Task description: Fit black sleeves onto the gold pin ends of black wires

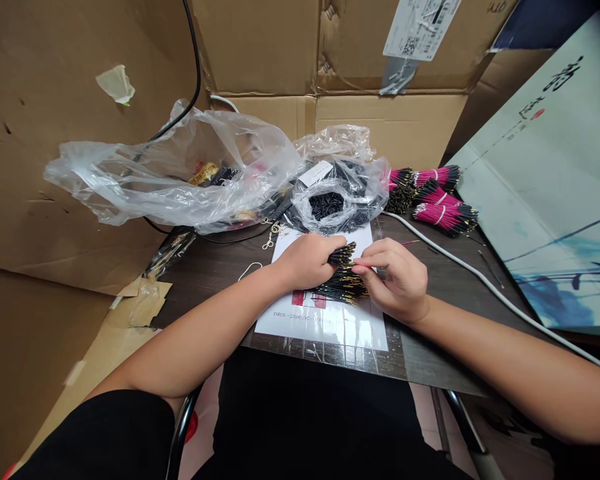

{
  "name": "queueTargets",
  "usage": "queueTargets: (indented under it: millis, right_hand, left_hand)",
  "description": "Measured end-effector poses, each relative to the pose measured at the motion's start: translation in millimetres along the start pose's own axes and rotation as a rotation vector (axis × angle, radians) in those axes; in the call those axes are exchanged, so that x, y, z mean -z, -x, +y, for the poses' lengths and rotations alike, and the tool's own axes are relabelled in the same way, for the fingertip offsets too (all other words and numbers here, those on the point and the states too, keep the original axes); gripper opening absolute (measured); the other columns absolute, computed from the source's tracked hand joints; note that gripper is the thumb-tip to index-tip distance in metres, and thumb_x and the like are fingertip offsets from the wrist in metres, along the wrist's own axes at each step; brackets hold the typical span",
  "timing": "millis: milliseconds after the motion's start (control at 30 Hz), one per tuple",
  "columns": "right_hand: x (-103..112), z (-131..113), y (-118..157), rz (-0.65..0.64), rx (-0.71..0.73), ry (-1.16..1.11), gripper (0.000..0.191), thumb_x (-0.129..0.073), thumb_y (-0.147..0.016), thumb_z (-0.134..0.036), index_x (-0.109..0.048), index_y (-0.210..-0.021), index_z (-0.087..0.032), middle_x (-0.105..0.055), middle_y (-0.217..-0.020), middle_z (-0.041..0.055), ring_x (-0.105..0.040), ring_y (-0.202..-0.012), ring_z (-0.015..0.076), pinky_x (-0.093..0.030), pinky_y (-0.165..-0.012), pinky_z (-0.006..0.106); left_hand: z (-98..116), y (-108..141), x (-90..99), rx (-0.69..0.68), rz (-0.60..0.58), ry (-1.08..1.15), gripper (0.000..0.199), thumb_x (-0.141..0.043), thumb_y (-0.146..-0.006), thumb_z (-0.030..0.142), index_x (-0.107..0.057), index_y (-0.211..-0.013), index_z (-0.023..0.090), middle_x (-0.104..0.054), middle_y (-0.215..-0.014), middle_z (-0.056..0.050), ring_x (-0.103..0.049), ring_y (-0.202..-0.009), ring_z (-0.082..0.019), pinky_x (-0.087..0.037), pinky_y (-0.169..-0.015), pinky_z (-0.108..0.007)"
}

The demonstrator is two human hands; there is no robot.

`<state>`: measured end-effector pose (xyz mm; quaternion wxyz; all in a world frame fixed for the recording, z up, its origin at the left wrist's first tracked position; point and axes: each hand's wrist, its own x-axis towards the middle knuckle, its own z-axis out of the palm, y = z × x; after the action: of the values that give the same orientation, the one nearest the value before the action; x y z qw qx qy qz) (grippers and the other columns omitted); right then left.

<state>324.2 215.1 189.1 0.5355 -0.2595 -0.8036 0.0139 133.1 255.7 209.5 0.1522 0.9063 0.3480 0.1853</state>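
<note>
Watching from afar, I log the left hand (305, 261) closed around a bundle of black wires with gold tips (343, 288), and the right hand (395, 280) pinched narrow at its edge. The bundle lies over a printed sheet (325, 327) on the desk (430, 353). Risks: a slackened grip could spill wires; tangled tips could snag and bend if tugged.
</note>
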Motion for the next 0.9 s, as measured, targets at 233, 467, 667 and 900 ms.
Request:
queueTargets:
  millis: [233, 467, 667, 900]
  right_hand:
    - [-1, 0, 2, 0.017, -0.008, 0.017, 0.024, -0.069, -0.075, -0.009, -0.06, -0.095, -0.019, -0.063, -0.081, 0.0025, -0.059, -0.076, 0.0121, -0.05, -0.068, 0.029]
    - [-3, 0, 5, 0.073, 0.047, 0.066, 0.029, -0.074, -0.071, -0.012, -0.062, -0.094, -0.024, -0.064, -0.083, 0.0, -0.057, -0.074, 0.011, -0.049, -0.069, 0.03]
    - [1, -5, -3, 0.045, 0.09, 0.136, 0.024, -0.075, -0.072, -0.017, -0.066, -0.093, -0.028, -0.066, -0.081, -0.0009, -0.057, -0.071, 0.0104, -0.049, -0.068, 0.029]
    - [5, -1, -2, 0.011, 0.113, 0.15, 0.042, -0.076, -0.072, -0.019, -0.062, -0.111, -0.026, -0.068, -0.101, 0.0054, -0.065, -0.087, 0.0149, -0.054, -0.074, 0.031]
  left_hand:
    - [1, 0, -1.2, 0.007, -0.015, 0.024, 0.009, -0.048, -0.082, 0.025, -0.048, -0.075, 0.019, -0.056, -0.064, 0.0, -0.05, -0.06, -0.014, -0.031, -0.058, -0.025]
    - [8, 0, -2.4, 0.007, -0.008, 0.082, 0.008, -0.051, -0.079, 0.024, -0.049, -0.074, 0.018, -0.056, -0.064, 0.0, -0.049, -0.06, -0.014, -0.032, -0.058, -0.025]
    - [11, 1, -2.4, 0.021, 0.015, 0.182, 0.01, -0.051, -0.08, 0.026, -0.051, -0.075, 0.018, -0.056, -0.064, 0.001, -0.046, -0.06, -0.013, -0.034, -0.059, -0.025]
    - [11, 2, -0.4, 0.036, 0.083, 0.241, 0.004, -0.048, -0.078, 0.017, -0.05, -0.074, 0.017, -0.055, -0.065, 0.002, -0.045, -0.059, -0.011, -0.032, -0.058, -0.023]
